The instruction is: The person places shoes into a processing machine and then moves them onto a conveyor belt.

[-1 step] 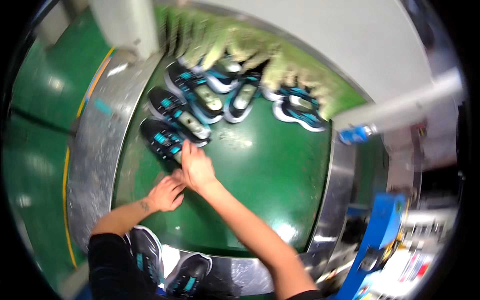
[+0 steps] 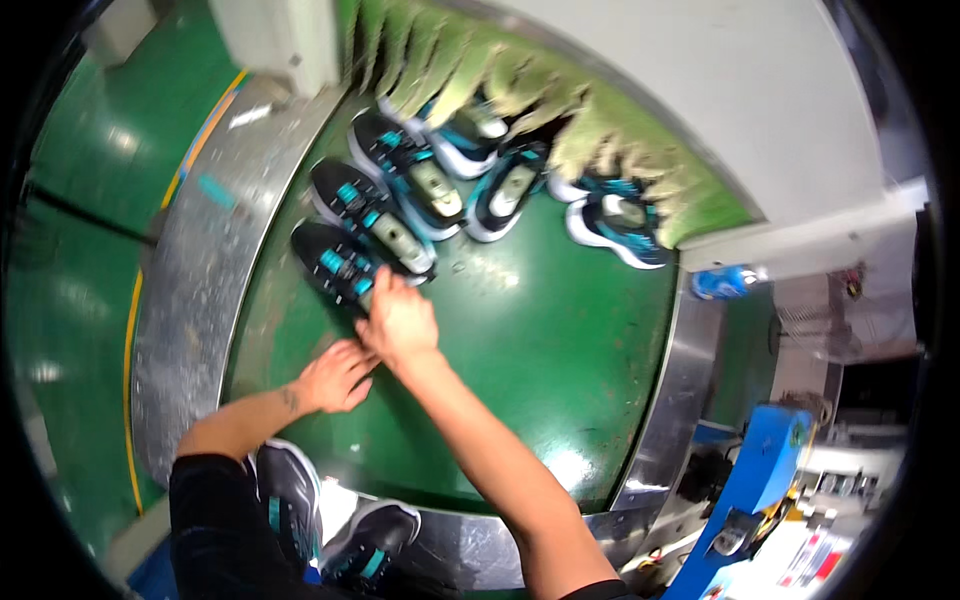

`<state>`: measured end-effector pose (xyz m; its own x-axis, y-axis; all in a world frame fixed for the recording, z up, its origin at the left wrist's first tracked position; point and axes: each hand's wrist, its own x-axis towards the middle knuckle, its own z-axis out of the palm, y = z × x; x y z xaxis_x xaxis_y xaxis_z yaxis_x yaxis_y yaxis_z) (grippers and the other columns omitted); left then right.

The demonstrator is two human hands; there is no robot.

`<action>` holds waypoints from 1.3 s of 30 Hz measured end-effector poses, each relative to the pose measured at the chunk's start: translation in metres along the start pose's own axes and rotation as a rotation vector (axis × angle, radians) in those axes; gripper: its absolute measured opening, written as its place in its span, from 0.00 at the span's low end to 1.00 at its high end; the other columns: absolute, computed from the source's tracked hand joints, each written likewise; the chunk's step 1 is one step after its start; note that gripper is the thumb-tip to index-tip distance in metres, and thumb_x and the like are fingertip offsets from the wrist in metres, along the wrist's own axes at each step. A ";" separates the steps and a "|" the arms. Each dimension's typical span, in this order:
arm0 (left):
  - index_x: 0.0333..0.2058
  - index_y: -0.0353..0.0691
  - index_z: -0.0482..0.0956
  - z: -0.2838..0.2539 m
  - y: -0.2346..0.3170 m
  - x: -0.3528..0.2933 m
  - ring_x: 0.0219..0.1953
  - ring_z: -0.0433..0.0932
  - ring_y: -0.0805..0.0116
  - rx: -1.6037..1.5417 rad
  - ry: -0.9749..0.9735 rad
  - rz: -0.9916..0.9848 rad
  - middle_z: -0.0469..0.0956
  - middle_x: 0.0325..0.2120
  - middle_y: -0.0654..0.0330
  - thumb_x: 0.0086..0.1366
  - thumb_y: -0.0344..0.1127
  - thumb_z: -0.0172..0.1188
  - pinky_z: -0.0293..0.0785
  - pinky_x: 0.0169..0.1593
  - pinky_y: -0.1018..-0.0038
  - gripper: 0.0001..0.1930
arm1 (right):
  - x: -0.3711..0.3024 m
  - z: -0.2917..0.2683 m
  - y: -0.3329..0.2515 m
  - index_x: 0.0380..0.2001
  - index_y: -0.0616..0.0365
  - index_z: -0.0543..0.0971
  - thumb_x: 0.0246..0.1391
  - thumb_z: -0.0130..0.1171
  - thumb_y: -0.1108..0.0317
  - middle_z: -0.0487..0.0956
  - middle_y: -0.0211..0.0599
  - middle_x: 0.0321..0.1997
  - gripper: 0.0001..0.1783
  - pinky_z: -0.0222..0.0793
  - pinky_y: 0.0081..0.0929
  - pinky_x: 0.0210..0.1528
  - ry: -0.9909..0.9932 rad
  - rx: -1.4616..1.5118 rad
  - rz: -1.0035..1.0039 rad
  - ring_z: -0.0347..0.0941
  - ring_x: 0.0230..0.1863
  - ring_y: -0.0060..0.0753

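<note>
Both hands met at the nearest black-and-teal shoe (image 2: 338, 266) on the green conveyor belt (image 2: 540, 330): my right hand (image 2: 400, 322) gripped its heel, my left hand (image 2: 335, 377) curled loosely beside, steel rail (image 2: 175, 300) flanking.

A shoe factory: matching sneakers (image 2: 375, 222) ride a green conveyor belt (image 2: 540, 330)

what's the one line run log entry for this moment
right hand: on nearest black-teal shoe | left hand: beside it, grip unclear | green belt: more shoes behind
</note>
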<state>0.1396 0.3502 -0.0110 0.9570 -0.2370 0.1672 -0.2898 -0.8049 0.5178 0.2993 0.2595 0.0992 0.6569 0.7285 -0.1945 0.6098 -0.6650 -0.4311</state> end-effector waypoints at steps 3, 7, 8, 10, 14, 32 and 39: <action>0.43 0.33 0.74 -0.025 0.008 -0.007 0.47 0.70 0.50 0.116 0.047 0.001 0.72 0.41 0.49 0.51 0.41 0.57 0.62 0.55 0.56 0.22 | -0.015 -0.023 -0.002 0.47 0.69 0.64 0.37 0.67 0.55 0.76 0.52 0.30 0.38 0.72 0.42 0.34 -0.037 0.141 -0.072 0.75 0.31 0.50; 0.44 0.41 0.76 -0.007 -0.002 -0.045 0.49 0.71 0.48 0.075 -0.010 -0.035 0.75 0.41 0.47 0.48 0.43 0.58 0.64 0.56 0.59 0.23 | -0.105 -0.039 0.020 0.43 0.68 0.71 0.40 0.68 0.52 0.76 0.46 0.29 0.34 0.69 0.34 0.35 -0.500 0.581 0.146 0.73 0.30 0.38; 0.45 0.42 0.75 -0.025 0.016 -0.013 0.51 0.70 0.51 0.048 -0.025 -0.081 0.73 0.45 0.48 0.49 0.43 0.57 0.62 0.59 0.60 0.23 | -0.156 -0.043 0.039 0.45 0.68 0.71 0.41 0.68 0.53 0.77 0.44 0.33 0.34 0.69 0.32 0.38 -0.468 0.680 0.249 0.73 0.33 0.35; 0.51 0.38 0.68 0.017 0.009 -0.024 0.52 0.68 0.51 0.050 0.103 -0.177 0.68 0.50 0.49 0.51 0.37 0.56 0.60 0.60 0.58 0.26 | -0.266 -0.049 0.053 0.48 0.68 0.70 0.42 0.69 0.54 0.78 0.40 0.40 0.36 0.68 0.27 0.45 -0.412 0.851 0.610 0.73 0.40 0.29; 0.61 0.36 0.51 -0.028 0.156 0.045 0.57 0.64 0.53 -0.988 0.143 -0.684 0.67 0.52 0.48 0.55 0.36 0.59 0.57 0.62 0.60 0.37 | -0.493 -0.055 0.045 0.46 0.63 0.74 0.43 0.69 0.60 0.78 0.35 0.42 0.28 0.65 0.25 0.50 0.187 1.386 0.922 0.71 0.43 0.23; 0.52 0.32 0.64 0.058 0.700 -0.030 0.44 0.74 0.57 -1.187 -0.545 0.010 0.73 0.42 0.51 0.63 0.34 0.50 0.71 0.48 0.64 0.21 | -0.845 -0.039 0.010 0.56 0.61 0.64 0.50 0.62 0.59 0.69 0.34 0.51 0.33 0.56 0.23 0.57 1.355 1.573 0.403 0.62 0.52 0.24; 0.61 0.30 0.44 0.169 0.935 -0.020 0.66 0.49 0.57 -1.208 -1.094 0.267 0.49 0.63 0.45 0.56 0.26 0.62 0.47 0.67 0.64 0.41 | -1.051 0.010 -0.024 0.53 0.64 0.62 0.46 0.58 0.67 0.73 0.44 0.48 0.31 0.69 0.35 0.51 2.314 1.316 0.767 0.73 0.45 0.39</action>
<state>-0.1481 -0.4896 0.3281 0.2845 -0.9586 -0.0094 0.2227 0.0566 0.9732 -0.4102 -0.4891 0.3054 0.2249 -0.9458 -0.2344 0.4165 0.3108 -0.8544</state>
